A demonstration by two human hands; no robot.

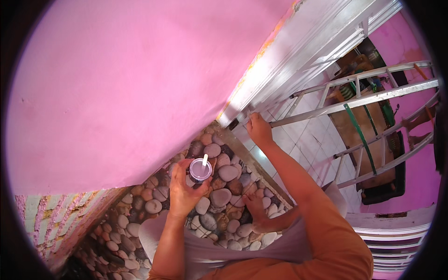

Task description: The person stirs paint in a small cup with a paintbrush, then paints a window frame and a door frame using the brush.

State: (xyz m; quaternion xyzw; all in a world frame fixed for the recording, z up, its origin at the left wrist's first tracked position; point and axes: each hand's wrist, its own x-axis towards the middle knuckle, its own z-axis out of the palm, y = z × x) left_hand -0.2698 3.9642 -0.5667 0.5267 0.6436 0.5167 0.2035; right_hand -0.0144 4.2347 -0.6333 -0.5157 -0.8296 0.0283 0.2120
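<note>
My left hand (184,191) is wrapped round a small round plastic cup (200,171), held above the pebble-patterned floor. A short white stick (205,161) leans in the cup, its upper end sticking out over the rim. What the cup contains looks pale, but I cannot tell what it is. My right hand (259,129) reaches out to the foot of the white door frame (275,70), with its fingers curled together close to the frame's lower end. Whatever those fingers grip is too small and blurred to name.
A pink wall (121,93) fills the left, with bare, streaked patches low down. Beyond the doorway an aluminium ladder (336,107) stands on white tiles (298,135), and a person's feet (420,128) rest on it. My bare foot (259,217) is on the pebble-patterned floor (219,198).
</note>
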